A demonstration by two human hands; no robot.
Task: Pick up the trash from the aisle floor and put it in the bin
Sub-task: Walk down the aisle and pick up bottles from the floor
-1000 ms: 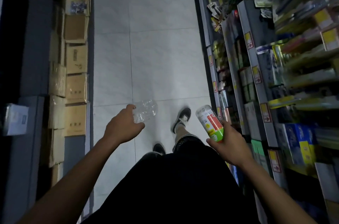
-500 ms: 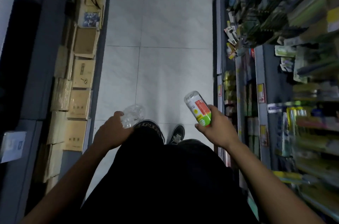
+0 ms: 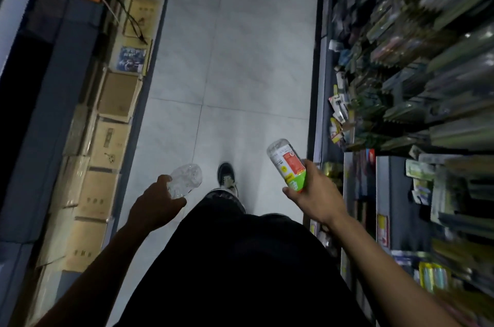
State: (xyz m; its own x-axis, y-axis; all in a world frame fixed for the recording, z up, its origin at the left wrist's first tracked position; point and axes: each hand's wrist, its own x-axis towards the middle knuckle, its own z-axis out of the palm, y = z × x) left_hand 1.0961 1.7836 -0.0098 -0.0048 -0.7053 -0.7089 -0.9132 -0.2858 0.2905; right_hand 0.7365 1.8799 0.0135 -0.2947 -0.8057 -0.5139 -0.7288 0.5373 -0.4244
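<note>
Floor [image 3: 240,59] of pale tile runs up the middle of the frame, bare of litter as far as it shows, with no bin anywhere in sight. Shelves [image 3: 414,72] crowded with packaged goods fill the right side, blurred by the head's motion. Cardboard boxes [image 3: 107,139] line the left edge, stacked against a dark grey unit.

Compared with a second ago, the boxes and shelf fronts have slid down the frame and a different stretch of tile lies ahead, so the person has walked forward along the aisle; one shoe [image 3: 227,177] now leads at lower centre.

Both pieces of trash are off the floor and carried. At centre right, the right hand [image 3: 315,193] is wrapped around the lower end of the labelled bottle [image 3: 287,163], which tilts up and to the left. At centre left, the left hand [image 3: 157,203] curls its fingers around the crumpled clear bottle [image 3: 185,179], holding it at one end.

Picking up looks finished for these two; what remains, by my reading, is reaching the bin and dropping both in.
</note>
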